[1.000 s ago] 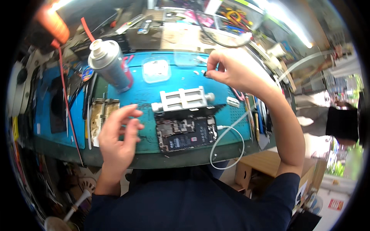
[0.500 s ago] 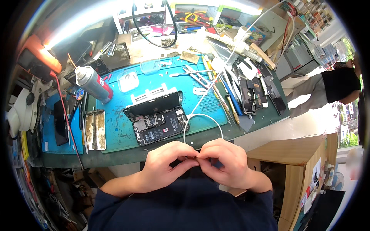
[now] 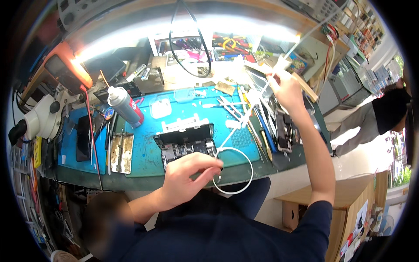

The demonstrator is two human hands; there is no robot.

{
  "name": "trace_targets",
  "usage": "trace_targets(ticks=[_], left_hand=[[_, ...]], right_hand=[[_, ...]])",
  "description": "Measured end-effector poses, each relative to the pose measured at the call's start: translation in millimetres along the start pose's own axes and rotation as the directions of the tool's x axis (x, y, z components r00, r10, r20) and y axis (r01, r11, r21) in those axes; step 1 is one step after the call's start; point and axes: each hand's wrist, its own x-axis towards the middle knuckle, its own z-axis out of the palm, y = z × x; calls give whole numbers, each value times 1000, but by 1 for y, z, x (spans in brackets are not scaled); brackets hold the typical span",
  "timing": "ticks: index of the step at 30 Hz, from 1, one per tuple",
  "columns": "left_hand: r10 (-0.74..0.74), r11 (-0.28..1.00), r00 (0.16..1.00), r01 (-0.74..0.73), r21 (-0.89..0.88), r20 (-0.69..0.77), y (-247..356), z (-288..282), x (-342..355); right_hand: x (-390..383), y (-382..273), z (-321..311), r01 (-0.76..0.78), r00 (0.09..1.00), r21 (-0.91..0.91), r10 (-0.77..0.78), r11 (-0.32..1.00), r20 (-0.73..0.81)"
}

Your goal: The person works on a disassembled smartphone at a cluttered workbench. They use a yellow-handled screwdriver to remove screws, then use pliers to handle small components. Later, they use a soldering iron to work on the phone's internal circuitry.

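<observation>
My left hand [image 3: 187,177] is closed in a pinch just in front of the bench edge. A small dark piece [image 3: 221,169] shows at its fingertips, too small to name. Beside those fingertips hangs the loop of a white cable [image 3: 252,174]. Farther back on the right, my right hand [image 3: 286,89] is raised over the tools, fingers curled together near a white block-like thing [image 3: 283,64]; what they grip, if anything, is unclear. An opened phone [image 3: 174,150] lies on the blue mat [image 3: 146,150], its black screen [image 3: 185,135] tilted up. My left hand covers part of the phone.
A spray can [image 3: 125,107] stands on the mat's left, near a metal holder [image 3: 121,153]. Tweezers and brushes [image 3: 257,131] lie right of the phone, beside another opened phone [image 3: 284,133]. A wooden cabinet [image 3: 327,192] stands at the right. Another person [image 3: 388,113] is beyond it.
My hands have parted: the right has gone up and away to the back right, while the left stays near the bench edge, still pinched. The cable loop now hangs lower in view.
</observation>
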Motion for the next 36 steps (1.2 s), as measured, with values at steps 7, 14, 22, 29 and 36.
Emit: trace_targets(ticks=[7,14,22,29,36], left_hand=[[-24,999,998,22,-23,-64,9,-33,-10],[-257,954,958,230,-194,-128,11,-42,-30],[-317,785,946,298,-542,61,15,-35,-67],[-247,516,934,353,-780,259,8,-3,-103],[-361,424,916,328,-844,175,22,12,-151]], right_hand=[[176,17,128,-194,947,-6,189,981,260],[225,106,173,-113,984,-183,136,977,116],[35,83,-14,-233,967,95,241,968,-85],[-218,-76,-112,-480,864,277,503,833,-17],[-283,-231,-19,126,987,391,-156,912,45]])
